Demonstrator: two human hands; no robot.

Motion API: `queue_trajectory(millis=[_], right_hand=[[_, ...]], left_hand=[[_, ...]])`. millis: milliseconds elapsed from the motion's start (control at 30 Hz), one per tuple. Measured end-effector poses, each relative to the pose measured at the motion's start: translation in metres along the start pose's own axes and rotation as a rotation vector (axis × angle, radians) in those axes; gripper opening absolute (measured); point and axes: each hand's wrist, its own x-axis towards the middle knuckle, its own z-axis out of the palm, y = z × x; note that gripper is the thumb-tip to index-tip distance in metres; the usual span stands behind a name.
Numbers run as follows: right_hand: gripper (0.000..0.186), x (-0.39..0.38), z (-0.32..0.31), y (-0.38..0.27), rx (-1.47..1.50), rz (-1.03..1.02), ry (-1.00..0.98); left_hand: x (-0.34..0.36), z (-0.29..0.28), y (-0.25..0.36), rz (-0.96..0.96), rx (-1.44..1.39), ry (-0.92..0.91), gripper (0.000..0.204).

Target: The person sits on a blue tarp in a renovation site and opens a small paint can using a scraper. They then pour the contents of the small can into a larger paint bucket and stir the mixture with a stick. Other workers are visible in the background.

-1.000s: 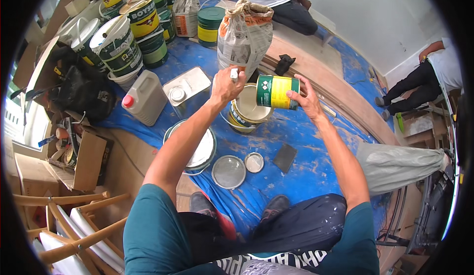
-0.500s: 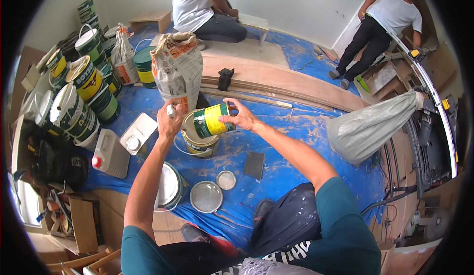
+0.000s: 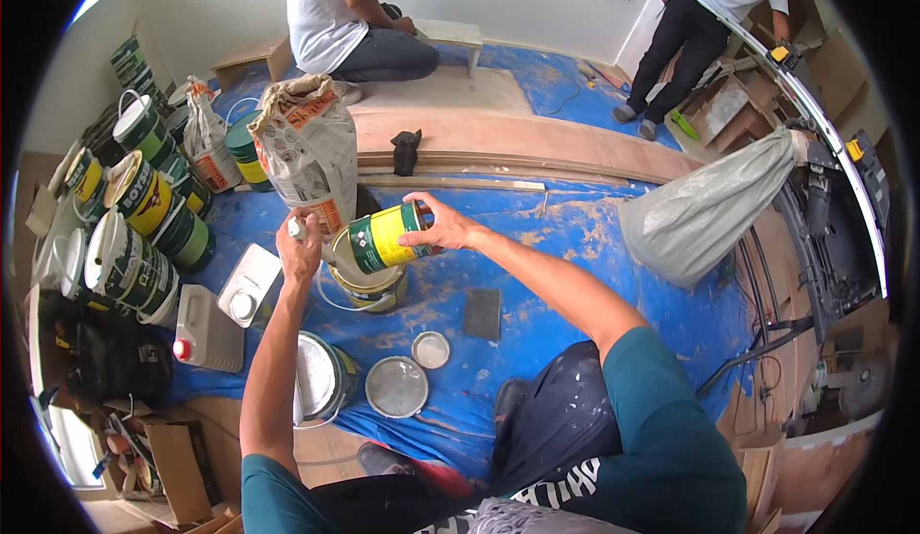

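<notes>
My right hand (image 3: 445, 221) grips a small green and yellow paint can (image 3: 385, 238) by its base end. The can lies tilted on its side, mouth toward my left hand, over an open bucket (image 3: 372, 296) with a wire handle. My left hand (image 3: 300, 248) is closed round a white-handled tool (image 3: 297, 229) beside the can's mouth; the tool's working end is hard to make out. Nearer to me are a white-topped pail (image 3: 316, 371), a large round lid (image 3: 396, 386) and a smaller lid (image 3: 430, 349).
A tall paper sack (image 3: 307, 150) stands just beyond my left hand. Plastic jugs (image 3: 209, 328) and stacked paint buckets (image 3: 144, 198) crowd the left. Long boards (image 3: 517, 141) cross the far side, near two people. A grey bag (image 3: 709, 213) hangs at right over the blue sheet (image 3: 575, 323).
The view has shifted, so most things appear farther left and higher. Both hands keep their holds, and the can stays tilted over the bucket.
</notes>
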Motion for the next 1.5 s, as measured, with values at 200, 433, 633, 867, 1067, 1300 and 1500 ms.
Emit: queue_trajectory(millis=[200,433,633,867,1067,1300,1500], right_hand=[[0.107,-0.001,0.003,0.002,0.009,-0.033,-0.004],[0.104,0.002,0.002,0.005,-0.022,-0.049,-0.02],[0.103,0.012,0.012,0.019,-0.015,-0.182,0.005],[0.104,0.008,0.01,0.022,-0.112,-0.219,0.046],[0.105,0.006,0.015,0.017,-0.142,-0.237,0.06],[0.106,0.004,0.015,0.017,-0.105,-0.209,0.055],[0.115,0.005,0.015,0.019,-0.131,-0.165,0.097]], left_hand=[[-0.002,0.0,0.006,-0.034,0.01,-0.001,0.024],[-0.001,0.001,0.005,-0.058,-0.021,-0.008,0.022],[0.003,-0.003,-0.015,0.016,-0.013,0.035,0.023],[-0.001,0.004,-0.001,-0.026,-0.058,-0.026,0.021],[-0.001,-0.001,-0.002,-0.024,-0.082,-0.009,0.018],[-0.001,0.0,-0.003,-0.026,-0.06,-0.021,0.019],[0.0,0.002,-0.007,-0.049,-0.064,-0.025,0.022]])
